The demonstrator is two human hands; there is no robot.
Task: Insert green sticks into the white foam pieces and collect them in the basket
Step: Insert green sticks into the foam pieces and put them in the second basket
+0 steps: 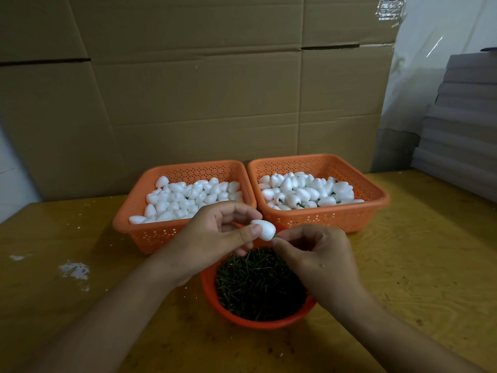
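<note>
My left hand (215, 232) pinches a white egg-shaped foam piece (264, 229) above the round orange bowl (266, 323) of green sticks (258, 281). My right hand (317, 254) pinches a green stick (274, 237) whose tip meets the foam piece's right end; most of the stick is hidden by my fingers. Behind, the left orange basket (150, 235) holds plain foam pieces (188, 197). The right orange basket (322, 216) holds foam pieces with green sticks in them (304, 192).
A wooden table (419, 265) carries everything, with white foam crumbs (75, 270) at the left. A cardboard wall (201, 90) rises behind the baskets. Stacked grey boards (462, 130) stand at the far right.
</note>
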